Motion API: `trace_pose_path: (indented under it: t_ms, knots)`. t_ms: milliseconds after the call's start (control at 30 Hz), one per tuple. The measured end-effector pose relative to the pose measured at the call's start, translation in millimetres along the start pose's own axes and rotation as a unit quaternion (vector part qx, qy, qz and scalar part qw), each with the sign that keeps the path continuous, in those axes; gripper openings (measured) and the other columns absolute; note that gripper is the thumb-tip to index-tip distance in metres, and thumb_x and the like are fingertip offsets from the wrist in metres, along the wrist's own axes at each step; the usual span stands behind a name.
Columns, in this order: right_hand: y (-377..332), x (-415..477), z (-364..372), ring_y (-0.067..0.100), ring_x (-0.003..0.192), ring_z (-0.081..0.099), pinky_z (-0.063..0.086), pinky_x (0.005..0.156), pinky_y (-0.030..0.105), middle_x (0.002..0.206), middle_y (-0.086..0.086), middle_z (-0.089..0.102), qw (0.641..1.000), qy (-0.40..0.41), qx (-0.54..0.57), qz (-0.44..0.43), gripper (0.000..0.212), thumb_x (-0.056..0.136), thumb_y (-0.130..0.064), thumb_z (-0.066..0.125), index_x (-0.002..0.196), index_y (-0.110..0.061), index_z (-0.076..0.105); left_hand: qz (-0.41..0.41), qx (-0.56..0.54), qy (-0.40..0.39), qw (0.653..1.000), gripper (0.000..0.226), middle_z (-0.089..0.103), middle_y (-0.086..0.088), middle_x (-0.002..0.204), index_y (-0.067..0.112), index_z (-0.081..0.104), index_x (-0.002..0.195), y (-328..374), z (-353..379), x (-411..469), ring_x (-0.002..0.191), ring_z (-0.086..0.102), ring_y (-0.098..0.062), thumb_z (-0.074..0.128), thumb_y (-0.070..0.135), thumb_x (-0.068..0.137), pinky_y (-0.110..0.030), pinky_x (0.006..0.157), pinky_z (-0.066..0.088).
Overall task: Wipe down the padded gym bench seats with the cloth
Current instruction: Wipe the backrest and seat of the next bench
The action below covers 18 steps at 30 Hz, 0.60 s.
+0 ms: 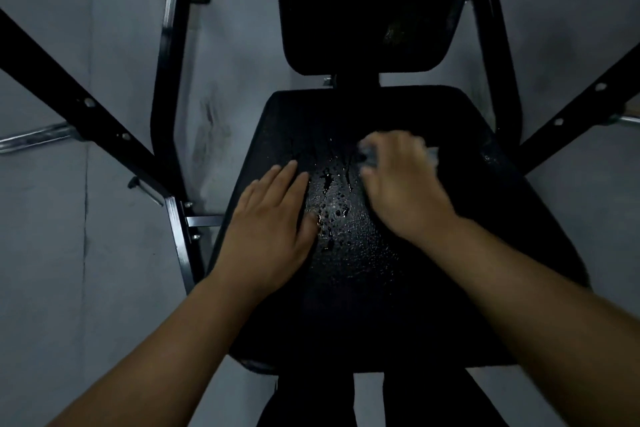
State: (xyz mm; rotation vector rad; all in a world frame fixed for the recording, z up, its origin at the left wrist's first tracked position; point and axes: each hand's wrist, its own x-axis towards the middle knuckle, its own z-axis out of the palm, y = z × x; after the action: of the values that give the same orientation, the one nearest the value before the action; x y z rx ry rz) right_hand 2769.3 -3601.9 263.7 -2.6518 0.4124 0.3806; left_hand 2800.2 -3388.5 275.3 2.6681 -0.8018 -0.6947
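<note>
Left hand (273,218): centre-left of frame, laid flat on the seat pad (381,305), fingers straight and close together, pointing toward upper right. It holds nothing.

Right hand (405,180): centre-right, motion-blurred. Fingers curl down over a grey cloth (367,153) and hold it against the pad. Only small grey patches of cloth show, at the fingertips and past the hand's far edge; the rest is hidden under the palm.

Cloth sits under the right hand, right of the left hand's fingertips and apart from them.

Between the 2 hands: a patch of water droplets (332,215) glinting on the black pad, running from mid-frame toward the lower centre.

Seat pad fills centre and lower frame. A second black pad, the back pad (363,10), stands at upper centre, separated from the seat by a narrow gap.

Black metal frame (169,87) runs along both sides. Chrome bar (34,139) at left edge. Grey floor (52,253) beneath.
</note>
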Motion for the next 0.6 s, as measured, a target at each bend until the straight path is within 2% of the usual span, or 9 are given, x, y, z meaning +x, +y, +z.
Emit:
trace_pose_path:
  t_ms: [100, 200, 267, 333, 433, 467, 533, 567, 600]
  knots:
    - [-27, -56, 7, 0.026, 0.131, 0.042, 0.037, 0.112, 0.041, 0.143, 0.008, 0.046, 0.985, -0.076, 0.009, -0.157, 0.045, 0.099, -0.030, 0.039, 0.142, -0.018, 0.047, 0.008, -0.012, 0.011, 1.000, 0.060, 0.031, -0.009, 0.161, 0.011, 0.039, 0.151, -3, 1, -1, 0.149, 0.025, -0.024, 0.029, 0.041, 0.100, -0.046, 0.121, 0.024]
    - [6, -56, -5, 0.029, 0.138, 0.046, 0.032, 0.114, 0.041, 0.150, 0.012, 0.047, 0.975, -0.080, -0.012, -0.205, 0.057, 0.093, -0.019, 0.037, 0.150, -0.018, 0.037, 0.020, -0.005, 0.015, 1.000, 0.059, 0.035, -0.010, 0.159, 0.010, 0.042, 0.149, -7, 1, -3, 0.148, 0.029, -0.026, 0.029, 0.039, 0.099, -0.047, 0.119, 0.027]
    - [19, -11, -9, 0.028, 0.141, 0.043, 0.027, 0.118, 0.042, 0.153, 0.013, 0.045, 0.991, -0.046, -0.021, -0.121, 0.058, 0.093, -0.019, 0.034, 0.150, -0.013, 0.040, 0.022, -0.001, 0.014, 1.000, 0.061, 0.034, -0.008, 0.159, 0.011, 0.042, 0.149, -8, -2, 1, 0.148, 0.028, -0.025, 0.029, 0.041, 0.098, -0.046, 0.119, 0.027]
    - [0, 28, -4, 0.029, 0.144, 0.036, 0.024, 0.121, 0.040, 0.155, 0.015, 0.040, 0.997, -0.040, -0.007, -0.058, 0.049, 0.098, -0.019, 0.037, 0.145, -0.007, 0.048, 0.018, 0.001, 0.016, 1.000, 0.062, 0.032, -0.007, 0.160, 0.013, 0.040, 0.151, -10, -2, 7, 0.149, 0.025, -0.024, 0.028, 0.043, 0.097, -0.044, 0.121, 0.024]
    - [-58, 23, 19, 0.026, 0.130, 0.046, 0.040, 0.109, 0.038, 0.143, 0.010, 0.048, 0.989, -0.038, 0.056, -0.134, 0.039, 0.098, -0.013, 0.048, 0.137, -0.007, 0.054, -0.009, -0.021, 0.023, 0.999, 0.064, 0.030, -0.007, 0.161, 0.013, 0.037, 0.152, -20, -2, 20, 0.150, 0.023, -0.022, 0.028, 0.043, 0.096, -0.039, 0.122, 0.020]
    - [-67, 13, 22, 0.021, 0.128, 0.047, 0.041, 0.107, 0.032, 0.145, 0.006, 0.045, 0.984, -0.044, 0.094, -0.144, 0.043, 0.097, -0.011, 0.051, 0.141, -0.010, 0.050, -0.017, -0.031, 0.024, 0.999, 0.064, 0.031, -0.007, 0.161, 0.014, 0.037, 0.152, -23, -4, 25, 0.149, 0.024, -0.022, 0.028, 0.043, 0.095, -0.038, 0.122, 0.019]
    - [-65, 3, 13, 0.007, 0.119, 0.049, 0.038, 0.100, 0.013, 0.144, 0.001, 0.041, 0.980, -0.015, 0.177, -0.092, 0.047, 0.096, -0.009, 0.055, 0.142, -0.016, 0.046, -0.017, -0.031, 0.021, 0.999, 0.067, 0.030, -0.007, 0.161, 0.014, 0.037, 0.152, -26, -8, 31, 0.149, 0.025, -0.023, 0.027, 0.045, 0.093, -0.037, 0.121, 0.019]
    - [-60, 5, 6, 0.000, 0.110, 0.051, 0.035, 0.093, 0.004, 0.138, -0.001, 0.045, 0.974, -0.002, 0.221, -0.049, 0.041, 0.095, -0.010, 0.057, 0.135, -0.019, 0.050, -0.014, -0.028, 0.020, 0.999, 0.068, 0.030, -0.006, 0.161, 0.014, 0.036, 0.152, -26, -11, 32, 0.149, 0.025, -0.022, 0.029, 0.046, 0.092, -0.037, 0.121, 0.019]
    - [-57, 8, -4, -0.005, 0.102, 0.054, 0.037, 0.088, 0.002, 0.130, -0.004, 0.051, 0.961, 0.003, 0.278, 0.003, 0.033, 0.095, -0.012, 0.058, 0.126, -0.023, 0.054, -0.009, -0.038, 0.022, 0.999, 0.068, 0.030, -0.005, 0.161, 0.014, 0.034, 0.153, -25, -14, 33, 0.148, 0.025, -0.021, 0.033, 0.046, 0.092, -0.035, 0.121, 0.018]
